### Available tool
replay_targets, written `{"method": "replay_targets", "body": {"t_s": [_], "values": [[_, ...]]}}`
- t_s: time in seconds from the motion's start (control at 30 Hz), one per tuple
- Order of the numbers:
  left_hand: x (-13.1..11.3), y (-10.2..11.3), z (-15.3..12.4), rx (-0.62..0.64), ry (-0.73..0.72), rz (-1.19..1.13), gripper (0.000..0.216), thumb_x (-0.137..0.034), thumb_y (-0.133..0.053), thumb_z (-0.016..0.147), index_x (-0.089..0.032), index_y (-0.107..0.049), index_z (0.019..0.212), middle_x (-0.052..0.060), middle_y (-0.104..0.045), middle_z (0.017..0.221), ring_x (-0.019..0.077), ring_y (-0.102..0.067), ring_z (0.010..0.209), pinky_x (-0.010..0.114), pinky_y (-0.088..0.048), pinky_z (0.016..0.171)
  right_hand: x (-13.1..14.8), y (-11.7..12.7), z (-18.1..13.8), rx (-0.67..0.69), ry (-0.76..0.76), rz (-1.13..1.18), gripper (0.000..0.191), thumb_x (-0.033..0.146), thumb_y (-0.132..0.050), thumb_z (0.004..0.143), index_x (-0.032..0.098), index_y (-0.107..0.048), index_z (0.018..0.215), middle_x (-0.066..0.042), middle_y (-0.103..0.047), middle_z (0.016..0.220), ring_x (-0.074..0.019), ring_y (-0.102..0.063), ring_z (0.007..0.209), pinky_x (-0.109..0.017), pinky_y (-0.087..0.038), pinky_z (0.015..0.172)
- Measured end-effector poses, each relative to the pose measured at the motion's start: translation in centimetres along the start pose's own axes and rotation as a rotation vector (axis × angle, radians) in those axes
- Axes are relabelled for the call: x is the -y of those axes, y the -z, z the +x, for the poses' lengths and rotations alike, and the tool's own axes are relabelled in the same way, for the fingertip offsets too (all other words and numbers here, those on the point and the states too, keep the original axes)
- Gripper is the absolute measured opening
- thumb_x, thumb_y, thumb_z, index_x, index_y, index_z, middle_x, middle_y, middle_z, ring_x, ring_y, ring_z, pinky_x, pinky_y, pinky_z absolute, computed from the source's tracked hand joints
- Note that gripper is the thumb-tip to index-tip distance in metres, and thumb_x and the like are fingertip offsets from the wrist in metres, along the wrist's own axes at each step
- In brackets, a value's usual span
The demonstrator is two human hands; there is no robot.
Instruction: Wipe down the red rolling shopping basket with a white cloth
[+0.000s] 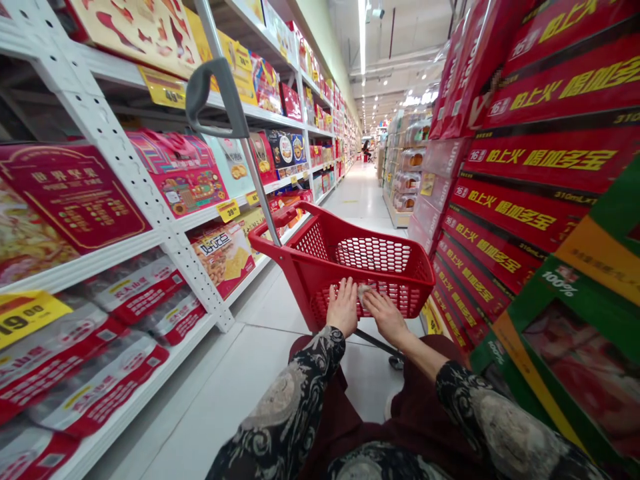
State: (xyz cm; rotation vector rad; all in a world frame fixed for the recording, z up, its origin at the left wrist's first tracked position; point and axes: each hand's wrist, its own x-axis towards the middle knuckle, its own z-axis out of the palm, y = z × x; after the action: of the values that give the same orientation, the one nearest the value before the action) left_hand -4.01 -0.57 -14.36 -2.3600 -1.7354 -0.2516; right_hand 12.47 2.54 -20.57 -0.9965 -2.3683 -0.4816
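A red plastic shopping basket on wheels stands on the aisle floor in front of me, its grey pull handle raised up to the left. My left hand lies flat against the basket's near wall, fingers stretched. My right hand rests beside it on the same wall, fingers pressing a small pale cloth or wipe against the mesh. Both sleeves are dark with a pale pattern. The basket looks empty inside.
White shelving with red snack and gift boxes runs along the left. Stacked red drink cartons and green cartons wall in the right. The pale tiled aisle runs ahead, with a person far down it.
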Motion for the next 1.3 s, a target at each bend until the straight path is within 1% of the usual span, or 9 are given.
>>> {"method": "replay_targets", "body": {"t_s": [0.23,0.33,0.47,0.6,0.77,0.9,1.03,1.17,1.3], "values": [[-0.9,-0.1,0.7,-0.020,-0.026,0.009,0.062,-0.018,-0.034,0.079,-0.007,-0.024,0.139,0.012,-0.018,0.150,0.0255,-0.012,0.138,0.054,-0.012,0.110,-1.8,3.0,1.6,-0.213,-0.117,0.009,0.048,0.005,-0.034,0.083,0.014,-0.047,0.128,-0.012,-0.046,0.135,-0.0204,-0.027,0.133,-0.045,-0.030,0.104],[-1.3,0.3,1.1,-0.024,-0.043,0.012,0.064,-0.019,-0.036,0.078,-0.007,-0.023,0.140,0.012,-0.016,0.150,0.0255,-0.011,0.138,0.054,-0.013,0.109,-2.6,2.7,0.9,-0.143,-0.138,-0.003,0.047,0.005,-0.035,0.083,0.015,-0.049,0.126,-0.011,-0.047,0.135,-0.0211,-0.029,0.132,-0.046,-0.032,0.102],[-1.9,0.2,1.2,-0.023,-0.073,0.015,0.065,-0.021,-0.037,0.078,-0.006,-0.022,0.140,0.012,-0.015,0.150,0.0256,-0.010,0.138,0.053,-0.013,0.109,-2.5,1.3,-2.4,-0.024,-0.104,-0.032,0.050,0.001,-0.036,0.078,0.016,-0.053,0.123,-0.010,-0.051,0.130,-0.0211,-0.035,0.129,-0.044,-0.035,0.100],[-2.3,0.2,1.1,-0.019,-0.091,0.008,0.064,-0.020,-0.036,0.079,-0.007,-0.022,0.140,0.012,-0.016,0.150,0.0257,-0.011,0.138,0.053,-0.013,0.109,-2.9,2.6,-3.3,-0.127,-0.111,-0.031,0.049,0.003,-0.035,0.081,0.016,-0.050,0.126,-0.009,-0.051,0.131,-0.0189,-0.031,0.131,-0.041,-0.033,0.102],[-2.8,0.6,1.7,-0.011,-0.092,0.009,0.067,-0.017,-0.038,0.076,-0.008,-0.021,0.140,0.012,-0.013,0.151,0.0252,-0.008,0.138,0.053,-0.012,0.110,-6.0,5.5,-2.3,-0.221,-0.288,-0.064,0.050,0.007,-0.034,0.084,0.017,-0.043,0.132,-0.009,-0.045,0.136,-0.0201,-0.026,0.133,-0.044,-0.028,0.105],[-3.7,0.5,2.0,-0.009,-0.118,-0.006,0.068,-0.017,-0.038,0.075,-0.008,-0.021,0.140,0.011,-0.012,0.151,0.0251,-0.008,0.138,0.053,-0.012,0.110,-7.3,4.7,-4.4,-0.162,-0.322,-0.082,0.050,0.005,-0.032,0.083,0.017,-0.045,0.130,-0.010,-0.047,0.134,-0.0198,-0.030,0.132,-0.045,-0.030,0.104],[-4.5,0.0,1.9,-0.012,-0.149,-0.023,0.066,-0.017,-0.037,0.076,-0.008,-0.022,0.140,0.011,-0.015,0.150,0.0246,-0.011,0.138,0.053,-0.013,0.110,-6.6,3.6,-6.7,-0.108,-0.264,-0.073,0.048,0.003,-0.031,0.082,0.015,-0.052,0.124,-0.011,-0.052,0.129,-0.0202,-0.034,0.129,-0.044,-0.034,0.101],[-3.1,1.1,2.4,-0.027,-0.130,-0.004,0.065,-0.019,-0.037,0.076,-0.008,-0.024,0.139,0.011,-0.016,0.150,0.0248,-0.011,0.138,0.053,-0.012,0.109,-6.2,4.3,-6.4,-0.171,-0.267,-0.053,0.046,0.005,-0.032,0.082,0.015,-0.052,0.123,-0.011,-0.054,0.128,-0.0207,-0.036,0.128,-0.043,-0.035,0.101],[0.8,3.4,3.5,-0.059,0.026,0.068,0.068,-0.021,-0.041,0.075,-0.007,-0.024,0.140,0.012,-0.016,0.150,0.0265,-0.011,0.138,0.055,-0.010,0.109,-7.2,5.9,-4.7,-0.364,-0.445,-0.038,0.045,0.011,-0.035,0.083,0.014,-0.048,0.126,-0.013,-0.049,0.131,-0.0224,-0.036,0.127,-0.045,-0.033,0.103]]}}
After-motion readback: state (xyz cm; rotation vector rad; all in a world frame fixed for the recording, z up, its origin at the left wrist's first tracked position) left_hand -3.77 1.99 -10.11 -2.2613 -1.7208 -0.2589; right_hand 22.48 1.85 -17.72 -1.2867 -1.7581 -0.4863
